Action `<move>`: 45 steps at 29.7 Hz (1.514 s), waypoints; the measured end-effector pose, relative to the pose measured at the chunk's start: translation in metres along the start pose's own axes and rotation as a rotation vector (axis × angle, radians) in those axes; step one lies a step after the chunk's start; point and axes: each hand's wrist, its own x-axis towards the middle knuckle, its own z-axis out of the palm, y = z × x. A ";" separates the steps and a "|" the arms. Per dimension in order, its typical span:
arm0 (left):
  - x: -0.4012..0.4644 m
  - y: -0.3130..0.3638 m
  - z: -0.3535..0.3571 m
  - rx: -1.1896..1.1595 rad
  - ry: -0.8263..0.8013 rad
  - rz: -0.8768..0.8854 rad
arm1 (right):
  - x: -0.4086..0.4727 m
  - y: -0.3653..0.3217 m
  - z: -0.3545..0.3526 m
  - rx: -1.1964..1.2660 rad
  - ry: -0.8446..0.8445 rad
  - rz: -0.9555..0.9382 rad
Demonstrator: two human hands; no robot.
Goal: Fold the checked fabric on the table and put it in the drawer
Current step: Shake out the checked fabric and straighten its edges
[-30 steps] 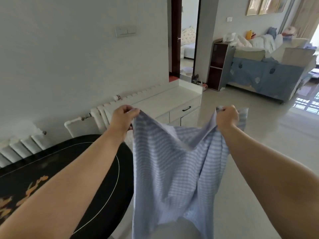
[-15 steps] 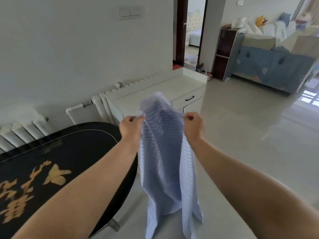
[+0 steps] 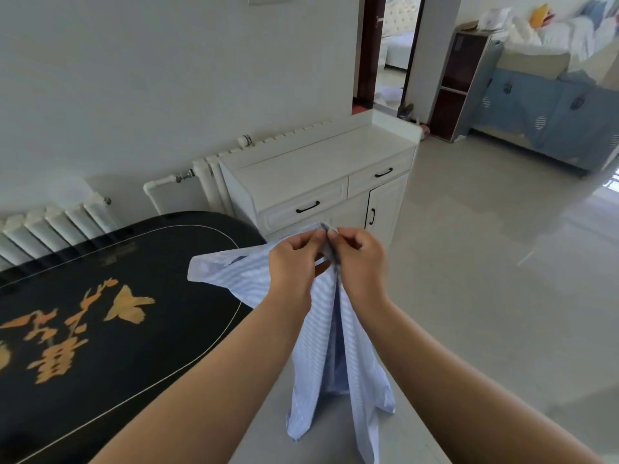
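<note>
The checked fabric (image 3: 321,333) hangs in the air beside the black table (image 3: 100,329), not on it, in front of the white cabinet with its closed drawer (image 3: 303,209). I think it is held high so that its two halves fall together into a fold. The left hand (image 3: 294,262) and right hand (image 3: 358,259) meet at the top edge; the fingertips of each are closed in a pinch on the cloth, and the other fingers are curled.
</note>
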 end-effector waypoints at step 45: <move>0.014 0.015 -0.027 0.959 -0.386 0.570 | -0.022 0.001 -0.035 0.133 -0.206 0.222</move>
